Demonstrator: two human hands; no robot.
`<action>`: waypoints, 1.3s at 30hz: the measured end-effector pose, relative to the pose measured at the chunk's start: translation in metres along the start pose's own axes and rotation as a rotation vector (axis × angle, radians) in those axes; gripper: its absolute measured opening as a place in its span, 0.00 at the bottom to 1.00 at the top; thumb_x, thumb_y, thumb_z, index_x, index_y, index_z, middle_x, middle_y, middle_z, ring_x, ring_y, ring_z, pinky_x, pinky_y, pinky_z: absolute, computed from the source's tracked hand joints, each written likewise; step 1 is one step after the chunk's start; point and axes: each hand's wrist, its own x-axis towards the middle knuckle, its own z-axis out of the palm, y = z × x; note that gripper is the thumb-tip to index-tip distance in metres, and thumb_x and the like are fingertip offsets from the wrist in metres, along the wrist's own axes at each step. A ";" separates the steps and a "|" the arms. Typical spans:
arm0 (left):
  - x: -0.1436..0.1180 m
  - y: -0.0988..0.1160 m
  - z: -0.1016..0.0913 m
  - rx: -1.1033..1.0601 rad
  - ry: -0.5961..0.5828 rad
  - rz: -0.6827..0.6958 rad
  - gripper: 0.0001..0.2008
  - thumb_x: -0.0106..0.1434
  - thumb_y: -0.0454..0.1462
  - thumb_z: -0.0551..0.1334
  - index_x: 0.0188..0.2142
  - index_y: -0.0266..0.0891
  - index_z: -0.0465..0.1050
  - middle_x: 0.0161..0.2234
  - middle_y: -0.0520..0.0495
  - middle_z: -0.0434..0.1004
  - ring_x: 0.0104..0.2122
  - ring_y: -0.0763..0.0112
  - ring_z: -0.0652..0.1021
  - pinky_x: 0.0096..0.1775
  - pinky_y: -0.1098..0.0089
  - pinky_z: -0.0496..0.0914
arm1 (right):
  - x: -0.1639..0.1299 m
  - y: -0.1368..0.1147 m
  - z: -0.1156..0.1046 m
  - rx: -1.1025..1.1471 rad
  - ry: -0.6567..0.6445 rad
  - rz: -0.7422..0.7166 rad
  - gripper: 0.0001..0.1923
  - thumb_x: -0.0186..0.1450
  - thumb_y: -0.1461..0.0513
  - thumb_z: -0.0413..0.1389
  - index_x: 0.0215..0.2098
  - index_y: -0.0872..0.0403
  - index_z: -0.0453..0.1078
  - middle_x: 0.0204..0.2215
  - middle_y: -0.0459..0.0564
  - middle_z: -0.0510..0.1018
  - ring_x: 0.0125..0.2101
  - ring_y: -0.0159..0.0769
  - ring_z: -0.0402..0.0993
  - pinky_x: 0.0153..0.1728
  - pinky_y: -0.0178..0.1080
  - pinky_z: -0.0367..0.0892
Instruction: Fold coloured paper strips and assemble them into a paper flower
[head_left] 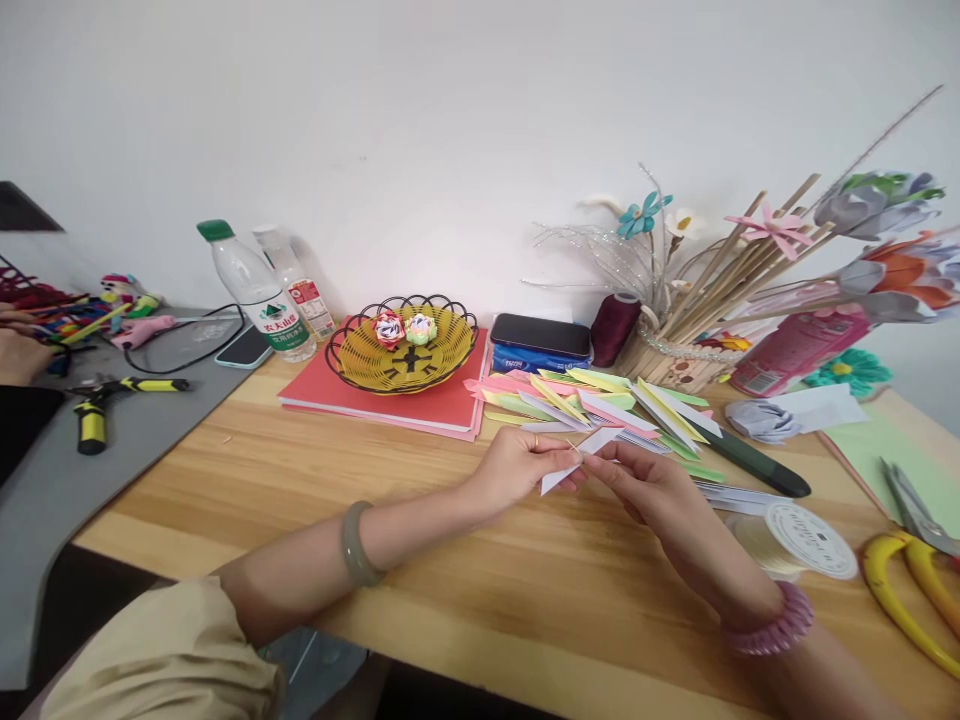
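Observation:
My left hand [511,472] pinches a folded white paper strip [555,478] between thumb and fingers, a little above the wooden table. Against the same strip, my right hand [664,490] has its thumb and fingertips closed, close to the left fingertips. A thin pale line, perhaps thread, shows where the fingertips meet; I cannot make it out fully. Just behind the hands lies a loose pile of folded paper pieces [577,400] in pink, yellow, green and white. A spool of pale thread [806,540] stands beside my right wrist.
Yellow-handled scissors [889,570] lie at the right edge. A dark green cutter [757,465] rests by the pile. A woven basket [442,365] holds two paper balls on red paper [307,385]. Bottles [262,300] stand behind. At left are pliers [94,420] and another person's hand [19,345].

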 end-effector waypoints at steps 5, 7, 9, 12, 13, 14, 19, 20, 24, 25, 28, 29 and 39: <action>0.000 -0.002 0.000 -0.056 -0.007 0.001 0.11 0.46 0.41 0.66 0.26 0.35 0.77 0.22 0.49 0.76 0.23 0.74 0.73 0.31 0.71 0.66 | -0.004 -0.008 0.002 0.025 0.017 -0.014 0.16 0.60 0.51 0.48 0.29 0.54 0.69 0.23 0.45 0.73 0.25 0.32 0.67 0.24 0.33 0.59; 0.001 -0.002 0.000 -0.078 -0.008 -0.001 0.11 0.45 0.41 0.66 0.26 0.35 0.77 0.22 0.49 0.76 0.23 0.73 0.73 0.32 0.71 0.66 | -0.004 -0.010 0.003 0.032 0.029 -0.030 0.16 0.61 0.51 0.48 0.29 0.54 0.69 0.26 0.46 0.74 0.30 0.34 0.69 0.32 0.34 0.62; 0.001 -0.003 0.000 -0.096 -0.006 -0.002 0.11 0.45 0.41 0.67 0.25 0.34 0.77 0.22 0.50 0.75 0.24 0.74 0.73 0.32 0.71 0.67 | -0.003 -0.010 0.004 0.034 0.047 -0.041 0.15 0.60 0.52 0.49 0.29 0.54 0.68 0.28 0.47 0.75 0.33 0.35 0.70 0.37 0.35 0.61; 0.001 -0.004 0.001 -0.125 -0.009 -0.002 0.11 0.45 0.40 0.67 0.27 0.34 0.77 0.24 0.50 0.76 0.24 0.75 0.73 0.33 0.71 0.67 | -0.003 -0.005 0.006 0.026 0.080 -0.039 0.14 0.60 0.52 0.49 0.27 0.54 0.68 0.28 0.47 0.76 0.33 0.36 0.70 0.37 0.35 0.61; 0.001 -0.005 0.002 -0.137 -0.011 0.000 0.11 0.45 0.40 0.67 0.28 0.34 0.77 0.25 0.50 0.76 0.24 0.75 0.73 0.33 0.71 0.67 | -0.003 -0.004 0.007 0.022 0.089 -0.039 0.14 0.60 0.52 0.49 0.27 0.54 0.67 0.27 0.47 0.76 0.33 0.36 0.70 0.36 0.35 0.61; 0.000 -0.005 0.003 -0.148 -0.013 -0.001 0.12 0.45 0.40 0.67 0.28 0.34 0.77 0.25 0.50 0.76 0.24 0.75 0.73 0.33 0.71 0.67 | -0.003 -0.002 0.008 0.020 0.096 -0.039 0.14 0.60 0.53 0.49 0.27 0.53 0.67 0.27 0.46 0.76 0.32 0.36 0.70 0.36 0.35 0.61; -0.003 -0.004 0.005 -0.189 0.004 -0.048 0.13 0.45 0.43 0.67 0.25 0.32 0.76 0.21 0.49 0.73 0.22 0.74 0.72 0.30 0.71 0.67 | -0.003 0.000 0.010 0.007 0.115 -0.036 0.14 0.60 0.52 0.49 0.26 0.54 0.67 0.24 0.45 0.75 0.28 0.35 0.70 0.32 0.35 0.61; -0.003 -0.003 0.005 -0.196 0.010 -0.060 0.13 0.46 0.43 0.66 0.24 0.32 0.76 0.20 0.49 0.73 0.22 0.74 0.72 0.30 0.71 0.66 | -0.003 0.000 0.011 0.004 0.118 -0.035 0.14 0.59 0.52 0.50 0.26 0.54 0.66 0.23 0.45 0.75 0.27 0.34 0.69 0.31 0.35 0.61; -0.003 -0.001 0.003 -0.235 0.003 -0.116 0.13 0.49 0.42 0.64 0.30 0.34 0.76 0.24 0.48 0.75 0.22 0.75 0.73 0.29 0.72 0.66 | -0.003 0.000 0.011 -0.005 0.124 -0.045 0.14 0.59 0.52 0.50 0.26 0.54 0.67 0.23 0.45 0.73 0.27 0.34 0.68 0.30 0.35 0.60; -0.004 -0.001 0.003 -0.244 -0.009 -0.124 0.13 0.50 0.43 0.63 0.31 0.35 0.76 0.25 0.48 0.75 0.22 0.75 0.73 0.29 0.72 0.65 | -0.003 0.001 0.010 -0.007 0.125 -0.048 0.15 0.59 0.52 0.50 0.26 0.54 0.67 0.22 0.45 0.73 0.27 0.34 0.68 0.30 0.35 0.60; -0.005 0.002 0.004 -0.228 -0.024 -0.114 0.14 0.49 0.43 0.64 0.29 0.33 0.76 0.24 0.48 0.74 0.22 0.76 0.72 0.28 0.73 0.64 | -0.003 0.001 0.010 -0.018 0.130 -0.044 0.15 0.59 0.51 0.49 0.25 0.54 0.66 0.21 0.44 0.73 0.26 0.34 0.68 0.29 0.35 0.59; -0.005 0.003 0.005 -0.214 -0.018 -0.108 0.13 0.47 0.42 0.65 0.28 0.33 0.76 0.23 0.49 0.74 0.21 0.76 0.72 0.27 0.73 0.64 | -0.003 0.001 0.010 -0.022 0.131 -0.042 0.15 0.59 0.51 0.49 0.25 0.54 0.66 0.21 0.44 0.73 0.26 0.34 0.68 0.29 0.35 0.59; -0.007 0.010 0.008 -0.205 0.039 -0.058 0.12 0.43 0.40 0.68 0.23 0.32 0.75 0.19 0.50 0.71 0.21 0.77 0.68 0.29 0.72 0.63 | -0.007 -0.005 0.007 -0.017 0.070 -0.081 0.14 0.61 0.52 0.48 0.30 0.53 0.66 0.29 0.48 0.76 0.32 0.37 0.71 0.36 0.36 0.62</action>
